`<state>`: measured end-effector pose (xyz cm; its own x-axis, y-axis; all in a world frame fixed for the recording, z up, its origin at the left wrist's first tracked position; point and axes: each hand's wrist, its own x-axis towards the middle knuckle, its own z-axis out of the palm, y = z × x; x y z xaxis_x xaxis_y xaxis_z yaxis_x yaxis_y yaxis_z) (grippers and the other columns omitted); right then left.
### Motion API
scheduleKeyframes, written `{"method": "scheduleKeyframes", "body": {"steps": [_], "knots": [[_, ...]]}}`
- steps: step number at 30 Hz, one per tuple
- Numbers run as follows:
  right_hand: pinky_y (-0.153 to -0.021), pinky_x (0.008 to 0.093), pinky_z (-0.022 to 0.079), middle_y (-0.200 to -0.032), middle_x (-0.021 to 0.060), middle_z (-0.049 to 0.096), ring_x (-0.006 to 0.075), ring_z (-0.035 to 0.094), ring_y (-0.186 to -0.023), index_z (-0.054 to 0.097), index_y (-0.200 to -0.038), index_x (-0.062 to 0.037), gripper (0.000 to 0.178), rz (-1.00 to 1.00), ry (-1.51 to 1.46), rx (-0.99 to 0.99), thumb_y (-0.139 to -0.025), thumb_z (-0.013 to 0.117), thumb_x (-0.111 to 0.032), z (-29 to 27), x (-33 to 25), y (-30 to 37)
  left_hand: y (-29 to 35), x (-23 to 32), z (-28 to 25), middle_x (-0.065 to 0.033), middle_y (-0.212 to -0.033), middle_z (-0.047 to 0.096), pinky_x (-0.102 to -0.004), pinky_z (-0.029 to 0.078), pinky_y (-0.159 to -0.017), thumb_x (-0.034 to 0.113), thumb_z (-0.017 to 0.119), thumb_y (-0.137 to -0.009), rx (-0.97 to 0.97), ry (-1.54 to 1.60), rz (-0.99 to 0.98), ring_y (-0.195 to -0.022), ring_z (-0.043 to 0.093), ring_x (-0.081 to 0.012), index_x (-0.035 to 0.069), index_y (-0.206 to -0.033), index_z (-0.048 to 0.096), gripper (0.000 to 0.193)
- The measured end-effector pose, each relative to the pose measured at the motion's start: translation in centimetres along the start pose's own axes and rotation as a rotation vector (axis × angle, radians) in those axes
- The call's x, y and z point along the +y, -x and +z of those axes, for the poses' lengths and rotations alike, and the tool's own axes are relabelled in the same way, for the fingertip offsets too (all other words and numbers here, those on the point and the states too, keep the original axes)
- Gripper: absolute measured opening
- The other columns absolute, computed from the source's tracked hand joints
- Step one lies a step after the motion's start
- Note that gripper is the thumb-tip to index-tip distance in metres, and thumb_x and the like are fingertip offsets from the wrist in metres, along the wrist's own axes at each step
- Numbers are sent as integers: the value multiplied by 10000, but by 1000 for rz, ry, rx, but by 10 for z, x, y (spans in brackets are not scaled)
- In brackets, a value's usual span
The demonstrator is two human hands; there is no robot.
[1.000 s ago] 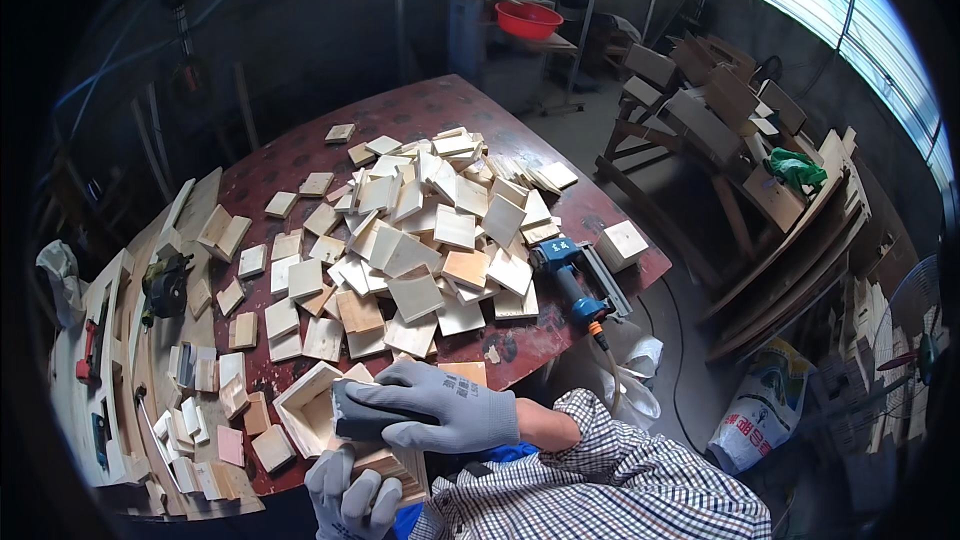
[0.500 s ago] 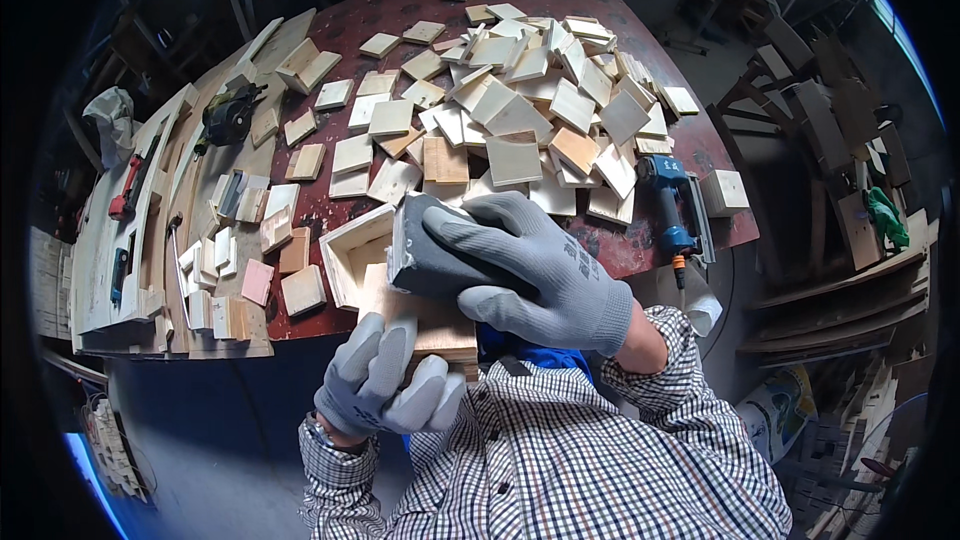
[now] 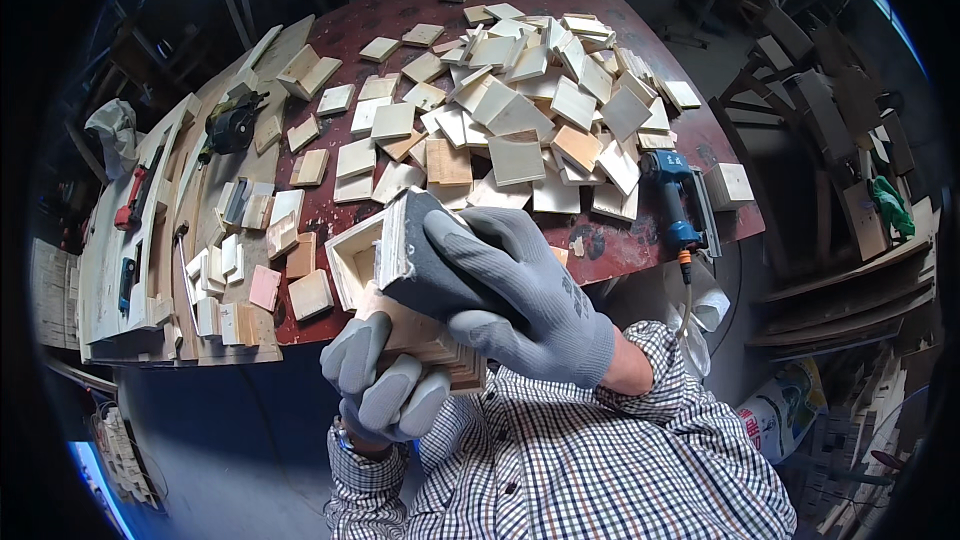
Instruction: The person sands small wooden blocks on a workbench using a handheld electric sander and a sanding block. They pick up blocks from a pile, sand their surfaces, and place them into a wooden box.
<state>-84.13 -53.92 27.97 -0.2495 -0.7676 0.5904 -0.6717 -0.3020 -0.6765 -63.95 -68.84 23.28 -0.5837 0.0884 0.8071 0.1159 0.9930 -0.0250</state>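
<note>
Your right hand point(image 3: 545, 310) holds the sanding block point(image 3: 422, 275) tipped more now, over the wooden piece point(image 3: 418, 330) your left hand point(image 3: 385, 395) grips: steeper rubbing, maybe.

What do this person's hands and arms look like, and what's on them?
The left hand and right hand wear grey knit gloves, the right one with dark printing on its back. The shirt sleeves are checked, white with dark lines.
</note>
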Motion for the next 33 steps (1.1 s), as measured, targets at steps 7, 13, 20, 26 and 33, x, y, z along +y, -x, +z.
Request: {"method": "scheduleKeyframes", "body": {"steps": [7, 13, 20, 26, 33], "knots": [[-1088, 431, 426, -1244, 233, 568, 350, 546, -1166, 461, -1570, 2, 655, 457, 95, 3, -1012, 625, -301, 27, 51, 25, -13, 5, -11, -41, -1161, 409, -519, 576, -1019, 374, 942, -787, 83, -95, -123, -1232, 581, -383, 214, -1086, 477, 576], [-1097, 486, 418, -1384, 260, 548, 377, 538, -1240, 485, -1570, -35, 679, -18, 27, 10, -996, 674, -345, 7, 2, -2, 0, 2, -5, -45, -1178, 425, -508, 557, -962, 346, 945, -781, 37, -26, -98, -1258, 565, -367, 224, -1105, 505, 560], [-1040, 453, 470, -1307, 259, 586, 360, 581, -1162, 498, -1536, 12, 632, 380, 29, 33, -1000, 643, -290, 14, 50, 21, -3, 1, 4, -72, -1211, 422, -492, 529, -1083, 404, 992, -712, 166, 248, -404, -1255, 549, -344, 185, -1206, 482, 743], [-1099, 483, 432, -1447, 291, 520, 401, 545, -1265, 560, -1510, -26, 726, -37, 120, 23, -907, 779, -365, 2, 1, 29, 0, 10, 15, -88, -1222, 470, -361, 491, -1044, 175, 985, -676, 153, 553, -931, -1182, 552, -216, 101, -1179, 509, 696], [-994, 487, 462, -1381, 256, 545, 390, 571, -1184, 592, -1501, -138, 625, 36, 457, -148, -934, 739, -355, 0, 10, 19, -1, 7, 10, -90, -1208, 484, -335, 510, -1011, 184, 1014, -640, -21, 653, -868, -1117, 572, -184, 65, -1174, 502, 749]]}}
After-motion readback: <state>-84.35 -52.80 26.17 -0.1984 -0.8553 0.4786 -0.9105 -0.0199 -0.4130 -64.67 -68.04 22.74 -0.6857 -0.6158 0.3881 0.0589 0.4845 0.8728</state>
